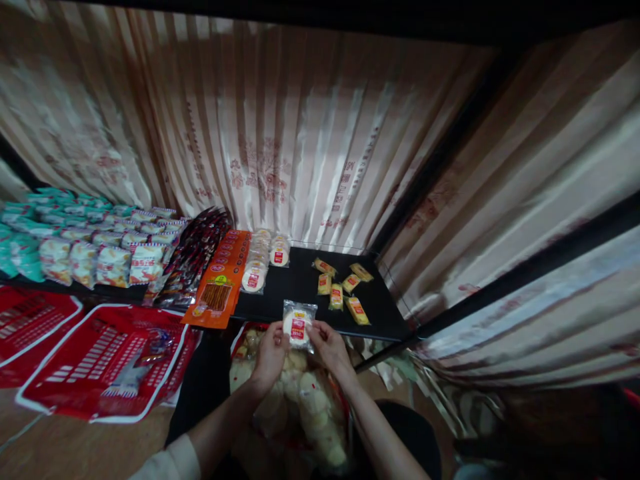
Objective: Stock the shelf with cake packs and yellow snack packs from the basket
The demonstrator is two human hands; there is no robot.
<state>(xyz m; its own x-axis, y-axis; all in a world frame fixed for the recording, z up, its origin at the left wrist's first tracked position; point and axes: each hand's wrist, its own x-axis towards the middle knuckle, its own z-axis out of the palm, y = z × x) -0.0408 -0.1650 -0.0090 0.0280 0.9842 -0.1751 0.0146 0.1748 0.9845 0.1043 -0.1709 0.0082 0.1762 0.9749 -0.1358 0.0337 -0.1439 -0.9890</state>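
Note:
A clear packet of round white rice crackers (299, 327) with a red label is held between both hands, just in front of the black shelf's edge. My left hand (273, 353) pinches its left side, and my right hand (327, 345) pinches its right side. Below my hands, a red basket (346, 417) holds many similar pale cracker packets (313, 403). On the shelf (295, 280), a row of matching cracker packets (255, 275) lies beside an orange snack packet (215, 290), with another single cracker packet (279, 251) to its right.
Several small yellow packets (336, 297) lie scattered at the shelf's right. Dark wrapped snacks (193, 257), white packets (114, 263) and teal packets (25, 257) fill its left. Red baskets (100, 360) stand on the floor at left. Pale curtains (295, 147) hang behind; a black post (445, 133) rises at right.

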